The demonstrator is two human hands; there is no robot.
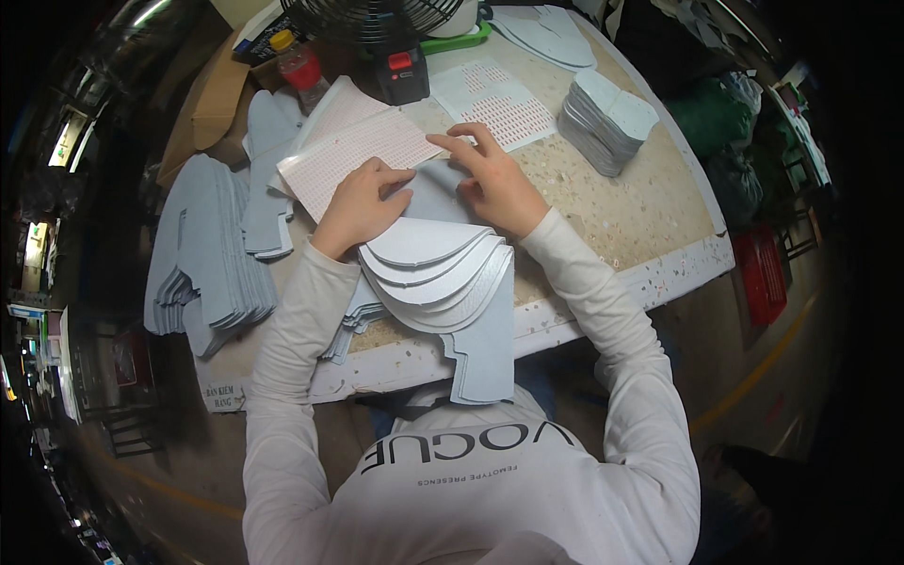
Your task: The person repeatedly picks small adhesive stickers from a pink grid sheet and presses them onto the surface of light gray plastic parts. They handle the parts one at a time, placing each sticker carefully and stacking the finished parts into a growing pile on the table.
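My left hand (365,202) rests at the lower edge of a white sheet (348,160) printed with rows of small reddish marks. Its thumb and forefinger lie apart on a grey cut piece (438,188). Across from it, my right hand (499,181) has its forefinger stretched toward the sheet's right corner, with the thumb apart over the grey piece. Whether a small label sticks to a fingertip is too small to tell. Below both hands, several white, curved-edged pieces (428,273) are fanned in layers, over grey pieces (482,353) that overhang the table's front edge.
Stacks of grey cut pieces stand at left (221,245) and at back right (607,127). Another marked sheet (494,99) lies behind my right hand. At the back are a black fan (372,19), its battery base (402,75), a red bottle (299,66) and a cardboard box (221,99).
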